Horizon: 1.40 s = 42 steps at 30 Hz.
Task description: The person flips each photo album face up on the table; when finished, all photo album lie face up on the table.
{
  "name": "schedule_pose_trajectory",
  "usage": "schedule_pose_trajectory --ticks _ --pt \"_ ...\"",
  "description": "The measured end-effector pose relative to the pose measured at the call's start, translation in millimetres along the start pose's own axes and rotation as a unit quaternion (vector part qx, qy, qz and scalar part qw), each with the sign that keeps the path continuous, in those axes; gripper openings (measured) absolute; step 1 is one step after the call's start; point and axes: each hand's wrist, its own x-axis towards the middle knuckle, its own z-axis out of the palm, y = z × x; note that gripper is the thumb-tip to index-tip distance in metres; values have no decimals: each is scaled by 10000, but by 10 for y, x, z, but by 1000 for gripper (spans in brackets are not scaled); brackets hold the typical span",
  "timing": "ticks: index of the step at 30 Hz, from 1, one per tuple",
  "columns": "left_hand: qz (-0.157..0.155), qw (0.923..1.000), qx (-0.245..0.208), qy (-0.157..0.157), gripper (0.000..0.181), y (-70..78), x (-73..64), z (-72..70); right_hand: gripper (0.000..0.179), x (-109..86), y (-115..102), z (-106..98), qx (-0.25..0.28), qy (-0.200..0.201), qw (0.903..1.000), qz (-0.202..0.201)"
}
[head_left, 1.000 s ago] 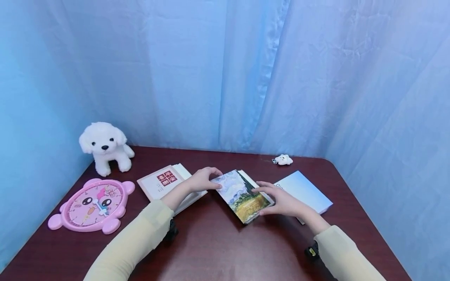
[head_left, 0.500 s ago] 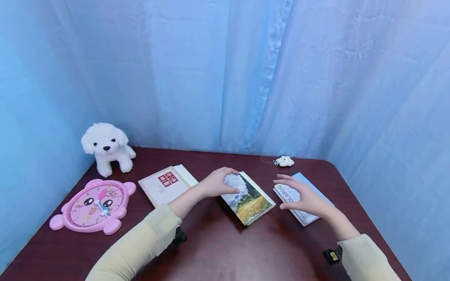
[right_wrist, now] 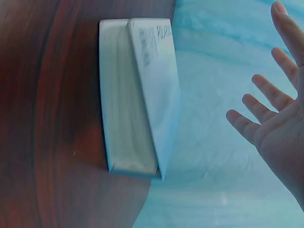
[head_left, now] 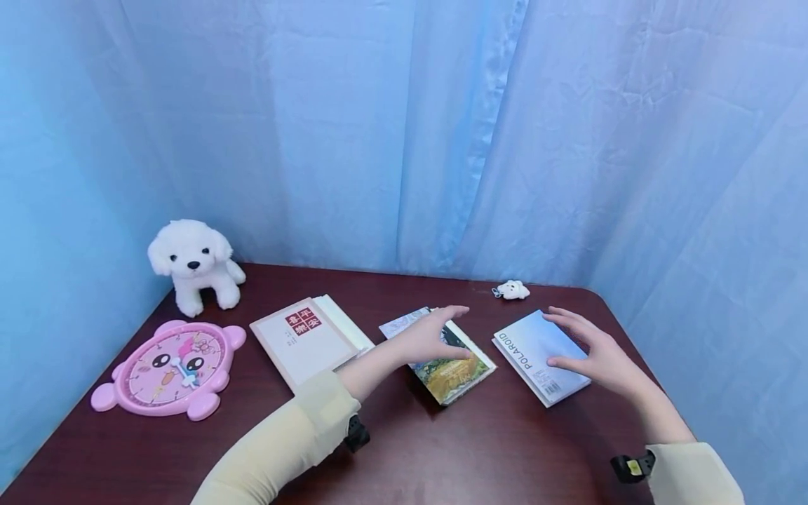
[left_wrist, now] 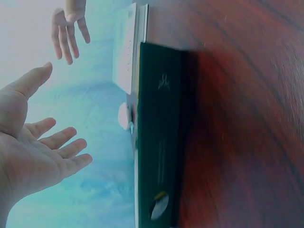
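Note:
A book with a landscape painting on its cover (head_left: pixel 457 375) lies at the middle of the table. My left hand (head_left: pixel 429 338) is over it in the head view, fingers spread and holding nothing. The book's dark green spine (left_wrist: pixel 160 133) fills the middle of the left wrist view. To the right lies a pale blue-and-white book marked POLAROID (head_left: pixel 527 351). Above that book's right side is my right hand (head_left: pixel 596 354), thumb and fingers apart, nothing between them. In the right wrist view the pages of the POLAROID book (right_wrist: pixel 126 99) face the camera, with the hand at the right.
A white book with red square characters (head_left: pixel 303 344) lies left of the painting book, partly behind my left forearm. Further left are a pink clock-shaped toy (head_left: pixel 170 368) and a white plush dog (head_left: pixel 196 270). A small white figure (head_left: pixel 513 290) lies near the back edge.
Both hands have left the painting book. The right hand has moved right to above the POLAROID book; the left has moved right, across the painting book. The books stay in place.

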Motion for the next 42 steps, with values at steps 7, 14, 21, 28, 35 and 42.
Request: schedule_pose_trajectory --ticks 7,14,21,28,35,42 --pt "-12 9998 -84 -178 80 32 136 216 73 -101 247 -40 157 208 9992 307" --pt "-132 9988 -360 -315 79 37 261 352 71 -153 422 -49 593 171 9969 484" --pt "-275 9969 -441 -585 80 -37 410 502 73 -173 583 -36 466 -171 9910 1241" --pt "-370 9954 -516 -713 80 -130 536 568 74 -205 823 62 471 -415 9893 1314" --pt "-401 9939 -497 -901 80 -181 596 581 75 -236 990 103 278 -627 9875 1420" --pt "-412 9928 -525 -996 79 -206 638 614 73 -212 1051 88 243 -936 9827 1578"
